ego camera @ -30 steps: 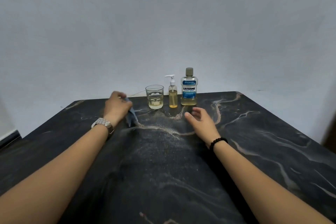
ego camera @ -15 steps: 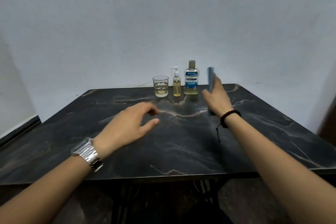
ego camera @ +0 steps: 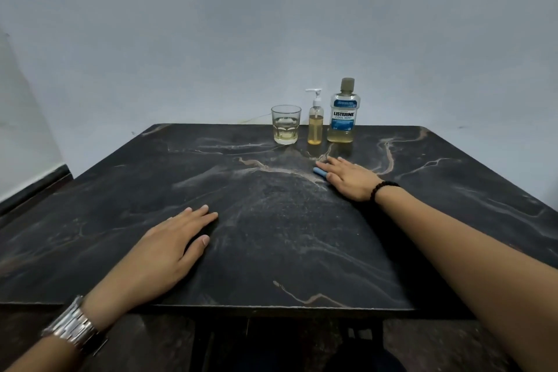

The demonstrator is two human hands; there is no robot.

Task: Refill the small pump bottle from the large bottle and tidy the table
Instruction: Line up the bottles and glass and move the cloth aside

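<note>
So, both hands down flat on the dark marble-look surface (ego camera: 271, 251). Left hand (ego camera: 164, 254) near the front edge, palm down, fingers straight and close together, thumb out to the side, holding nothing; chunky metal watch (ego camera: 72, 326) on that wrist. Right hand (ego camera: 350, 178) further back, fingers stretched out flat, resting on a small blue cloth (ego camera: 319, 172) of which only a rolled-looking end pokes out by the thumb; black bead bracelet (ego camera: 383, 189) on that wrist. Three things lined up along the back edge against the pale wall (ego camera: 271, 24): a glass tumbler (ego camera: 286, 124) with a little yellowish liquid in the bottom, then the small pump bottle (ego camera: 315, 121) just beside it, white pump head on, amber liquid filling most of the body, then the large Listerine Cool Mint bottle (ego camera: 343, 113) on the right, cap on, only a shallow layer of yellowish liquid left below the label. All three upright, close together but not touching. Right hand sits just in front of the two bottles, not touching either. Pale dusty smear (ego camera: 265, 187) across the middle of the surface, between the hands.
</note>
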